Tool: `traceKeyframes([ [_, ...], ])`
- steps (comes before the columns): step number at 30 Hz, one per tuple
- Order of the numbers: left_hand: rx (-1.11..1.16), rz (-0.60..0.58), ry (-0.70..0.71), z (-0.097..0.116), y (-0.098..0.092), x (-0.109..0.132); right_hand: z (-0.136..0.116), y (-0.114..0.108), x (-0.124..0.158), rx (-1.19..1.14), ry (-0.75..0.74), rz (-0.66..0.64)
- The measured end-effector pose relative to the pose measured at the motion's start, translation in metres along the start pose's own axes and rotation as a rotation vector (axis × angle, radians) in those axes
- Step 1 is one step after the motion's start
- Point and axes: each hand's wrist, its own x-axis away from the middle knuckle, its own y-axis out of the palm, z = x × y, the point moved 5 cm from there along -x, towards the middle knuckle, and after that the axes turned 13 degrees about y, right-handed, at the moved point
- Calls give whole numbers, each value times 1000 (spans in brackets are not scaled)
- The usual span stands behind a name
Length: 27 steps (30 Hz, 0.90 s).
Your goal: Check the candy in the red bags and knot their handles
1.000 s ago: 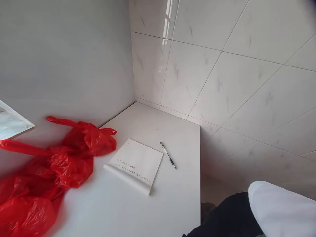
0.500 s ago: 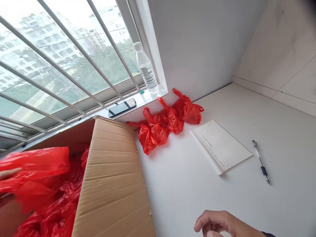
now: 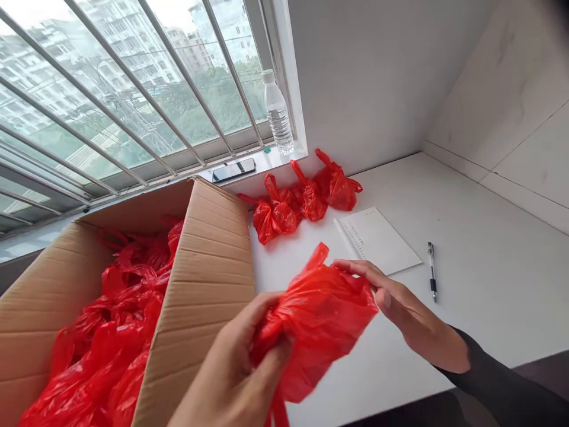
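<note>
My left hand [image 3: 242,362] grips the gathered neck of a red plastic bag [image 3: 326,323] above the white table's front part. The bag bulges to the right of my fist. My right hand [image 3: 400,305] is at the bag's right side, fingers extended and thumb apart, its fingertips at the plastic. On the left, a cardboard box [image 3: 204,284] stands open, filled with crumpled red bags [image 3: 115,332]. Several tied red bags [image 3: 306,198] sit in a row on the table by the wall, behind the held bag.
A notebook [image 3: 382,243] lies on the white table [image 3: 480,267], with a pen [image 3: 432,273] to its right. On the window sill are a phone [image 3: 234,170] and an upright water bottle [image 3: 279,115]. Metal bars cross the window.
My left hand has come from over the box to the table with the red bag. My right hand has moved up to the bag's side. The view has shifted, showing more of the box.
</note>
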Motion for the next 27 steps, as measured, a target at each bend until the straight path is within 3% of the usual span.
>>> traceKeyframes([
  [3,-105,-255,36,-15,56,16,7,4,14,-5,46,-37],
  [5,-176,-269,97,-29,78,27,15,6,24,-50,91,-85],
  [8,-364,-235,205,-50,93,40,25,5,36,-192,132,-140],
  [12,-773,-113,374,-67,92,51,35,0,41,-376,106,-104],
  [15,-898,12,462,-73,85,58,44,0,39,-524,136,-97],
  [18,-804,119,379,-83,75,61,52,-4,35,-624,167,-53],
  [23,-593,97,177,-106,58,56,68,-18,32,-660,185,61],
  [27,-362,214,-16,-126,34,51,81,-20,34,-617,262,135],
])
